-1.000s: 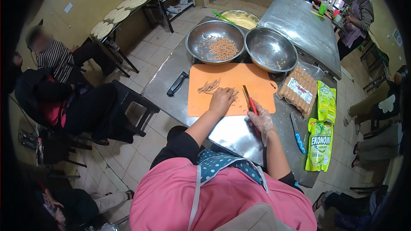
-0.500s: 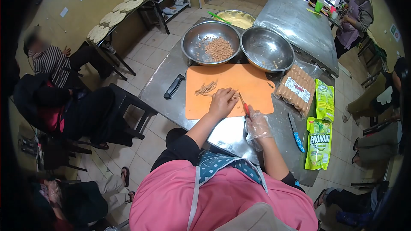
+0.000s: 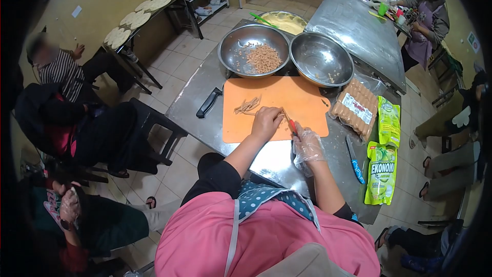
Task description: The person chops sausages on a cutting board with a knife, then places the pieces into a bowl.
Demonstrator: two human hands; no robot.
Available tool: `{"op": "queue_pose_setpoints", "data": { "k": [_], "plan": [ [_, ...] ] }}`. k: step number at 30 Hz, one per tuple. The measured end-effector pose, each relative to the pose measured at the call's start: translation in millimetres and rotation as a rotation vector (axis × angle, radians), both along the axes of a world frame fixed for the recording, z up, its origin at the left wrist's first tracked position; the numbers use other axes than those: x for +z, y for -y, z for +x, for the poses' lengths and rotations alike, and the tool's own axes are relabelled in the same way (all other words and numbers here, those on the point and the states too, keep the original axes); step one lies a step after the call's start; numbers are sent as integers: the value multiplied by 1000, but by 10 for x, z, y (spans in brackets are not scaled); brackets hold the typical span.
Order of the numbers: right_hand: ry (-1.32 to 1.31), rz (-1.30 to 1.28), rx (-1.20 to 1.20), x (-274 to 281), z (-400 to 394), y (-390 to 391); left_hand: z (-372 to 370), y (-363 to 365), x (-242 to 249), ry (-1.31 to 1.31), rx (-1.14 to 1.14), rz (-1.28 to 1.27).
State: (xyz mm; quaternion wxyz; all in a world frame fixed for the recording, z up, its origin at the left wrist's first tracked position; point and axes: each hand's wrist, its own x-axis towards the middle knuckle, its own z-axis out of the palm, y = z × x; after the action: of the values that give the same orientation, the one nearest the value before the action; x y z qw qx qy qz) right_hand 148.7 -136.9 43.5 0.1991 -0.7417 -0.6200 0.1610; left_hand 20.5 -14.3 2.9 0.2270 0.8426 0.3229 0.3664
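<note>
My bare left hand (image 3: 267, 124) rests on the orange cutting board (image 3: 302, 92), fingers closed over thin sausage strips. In my right hand (image 3: 308, 146), which wears a clear plastic glove, is a small knife with a red handle (image 3: 293, 126); its blade is right beside my left fingertips. Small cut bits lie near the blade, partly hidden by the fingers. More sausage strips (image 3: 248, 105) lie in a loose pile on the board's left half. Behind the board, one steel bowl (image 3: 230, 54) contains diced sausage (image 3: 264, 58), and the other steel bowl (image 3: 320, 54) has only a few bits.
Right of the board are a sausage pack (image 3: 354, 107), two green pouches (image 3: 382, 174) (image 3: 389, 123) and a blue-handled knife (image 3: 355, 166). A black handle (image 3: 209, 103) lies to its left. A basin of yellow mixture (image 3: 284, 21) stands behind the bowls. Other people sit or stand around.
My right hand and the knife have shifted slightly left, closer to my left fingers. My left hand stays nearly in place. At the far table, a person's arm has lowered.
</note>
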Motion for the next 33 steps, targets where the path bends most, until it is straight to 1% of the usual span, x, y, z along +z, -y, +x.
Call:
{"op": "queue_pose_setpoints", "data": {
  "k": [2,6,8,9,11,13,14,15,16,17,18,20,22,24,27,31,33],
  "plan": [
    [9,-5,-95,2,13,26,6,10,-6,19,-2,33],
    [-5,-30,-66,-22,53,82,33,79,29,51,82,23],
    [-66,-52,-15,31,34,98,26,89,45,49,109,32],
    [-66,-52,-16,7,27,98,16,88,44,48,99,28],
    [-70,86,-62,-111,38,104,-21,77,48,48,71,25],
    [-96,11,-43,-179,76,27,-12,44,13,58,19,58],
    [-116,46,-49,-362,96,12,13,15,-22,88,-17,103],
    [-245,-48,-131,-257,61,-13,43,-4,-45,107,-34,109],
    [-174,-82,-91,-382,112,-68,48,-2,-14,85,-50,88],
    [-199,1,-115,-204,54,0,37,21,-1,76,-62,96],
    [-208,-14,-90,-157,68,36,42,43,-23,74,-58,79],
    [-198,186,-121,-378,-9,84,-51,0,-99,7,-71,121],
    [-241,119,-115,-214,-30,159,-70,31,-10,4,-107,88],
    [-221,126,-147,-224,0,196,-32,48,-1,-17,-53,85],
    [-246,189,-175,-202,-15,224,-33,16,-37,-4,-68,54],
    [-307,147,-215,-238,-9,253,-54,5,-50,-14,-74,52],
    [-514,372,-274,-312,-3,267,-44,-23,-106,14,-64,62]
  ]
}}
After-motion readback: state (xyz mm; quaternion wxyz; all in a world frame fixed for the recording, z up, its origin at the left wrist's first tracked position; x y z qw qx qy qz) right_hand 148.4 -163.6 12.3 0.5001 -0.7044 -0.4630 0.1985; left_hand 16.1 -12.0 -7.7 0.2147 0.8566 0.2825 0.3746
